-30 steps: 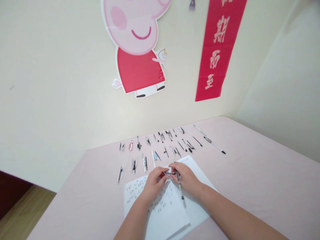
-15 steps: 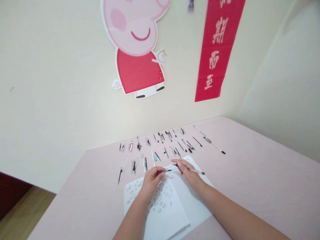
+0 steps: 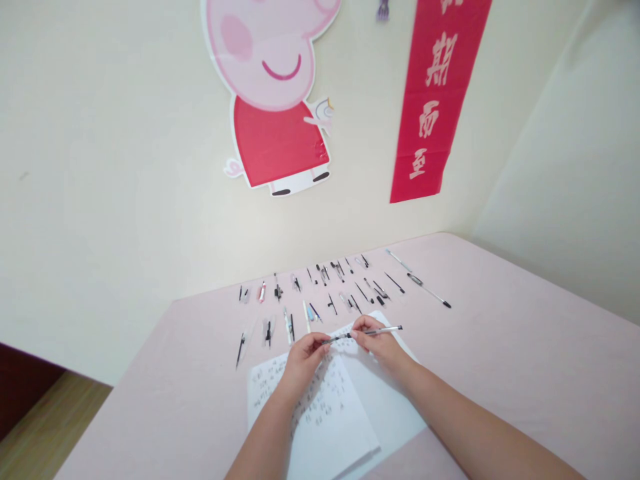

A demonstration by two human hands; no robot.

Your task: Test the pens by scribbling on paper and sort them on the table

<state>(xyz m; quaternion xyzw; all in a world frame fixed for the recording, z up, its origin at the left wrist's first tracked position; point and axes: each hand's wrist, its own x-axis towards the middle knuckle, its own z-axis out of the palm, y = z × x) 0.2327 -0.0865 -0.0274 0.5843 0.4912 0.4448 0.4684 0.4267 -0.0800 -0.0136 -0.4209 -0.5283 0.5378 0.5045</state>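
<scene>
- The person's left hand (image 3: 303,360) and right hand (image 3: 377,341) are up just above an open notebook (image 3: 330,427) on the pink desk (image 3: 500,373).
- The left fingers are pinched shut on a thin ink stick (image 3: 334,339).
- The right fingers are pinched shut on a pen tube (image 3: 383,330), which points off to the right.
- The stick and the tube make one straight line between the two hands. Their ends meet, so I think the stick is going into the tube. I cannot tell how far in it is.
- This pen looks only partly put together.
- Lots of small pen pieces (image 3: 325,273) lie in rows at the back of the desk, well apart from the hands. No one is touching them.
- Two long pens (image 3: 430,292) lie at the right end of the rows and look whole.
- So I think only a little is done and a lot is left.
</scene>
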